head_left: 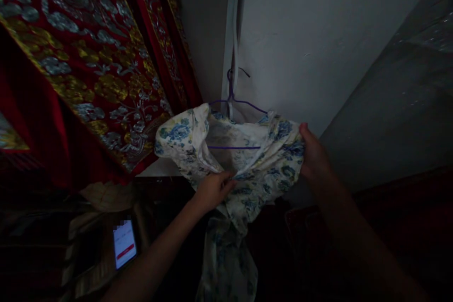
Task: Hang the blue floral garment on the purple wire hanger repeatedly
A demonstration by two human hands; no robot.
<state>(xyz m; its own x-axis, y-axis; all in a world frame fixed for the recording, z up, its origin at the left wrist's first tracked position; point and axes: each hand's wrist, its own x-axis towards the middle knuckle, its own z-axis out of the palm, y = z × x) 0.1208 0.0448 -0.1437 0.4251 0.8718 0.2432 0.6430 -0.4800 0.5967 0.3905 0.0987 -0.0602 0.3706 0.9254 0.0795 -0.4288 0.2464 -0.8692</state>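
Note:
A white dress or blouse with blue and yellow flowers (271,174) hangs on a thin purple hanger (244,102) against the wall. My left hand (213,192) is at the lower front of its neckline, fingers closed on the cloth edge. At the garment's right shoulder side, my right hand (314,153) grips the sleeve edge, with the thumb on top. The neckline gapes, and the hanger's lower bar shows across it. Below my left hand the cloth narrows and trails down into shadow.
Red cloth with gold and silver embroidery (106,66) hangs at the left. A lit phone (124,244) lies on a surface at lower left. A white strap or cord (235,23) runs down the wall (300,33). Clear plastic sheeting (432,33) covers something at the right.

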